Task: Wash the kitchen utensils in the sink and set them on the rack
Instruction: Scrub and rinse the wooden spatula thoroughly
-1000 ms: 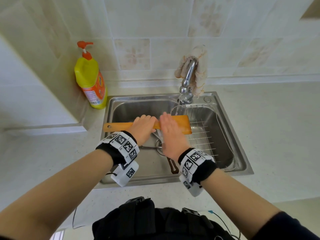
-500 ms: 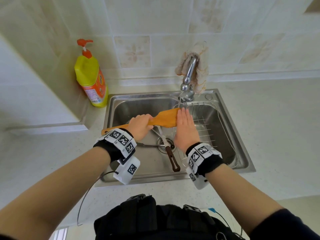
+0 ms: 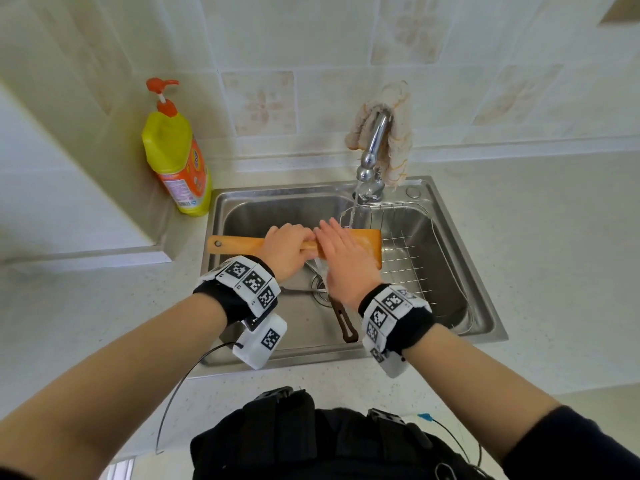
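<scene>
Utensils wait on the floor of the steel sink (image 3: 277,209); a brown slotted handle (image 3: 344,323) lies by the drain. Above it, the left hand (image 3: 289,249) grips the smooth wooden spatula (image 3: 239,244) at its neck. The right hand (image 3: 341,258), fingers straight, presses the broad blade. Tilted half a second ago, the spatula now lies level across the sink under running water, so rubbing is judged ongoing. A thin wire rack (image 3: 415,258) fills the sink's right half, with the chrome faucet (image 3: 374,147) behind.

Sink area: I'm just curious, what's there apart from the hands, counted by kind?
Utensils in view: 3 (wooden spatula, brown-handled utensil, metal utensil)
Wire rack: 1
Soap bottle: 1
Tap: 1
Cloth draped over the tap: 1
Total: 7
</scene>
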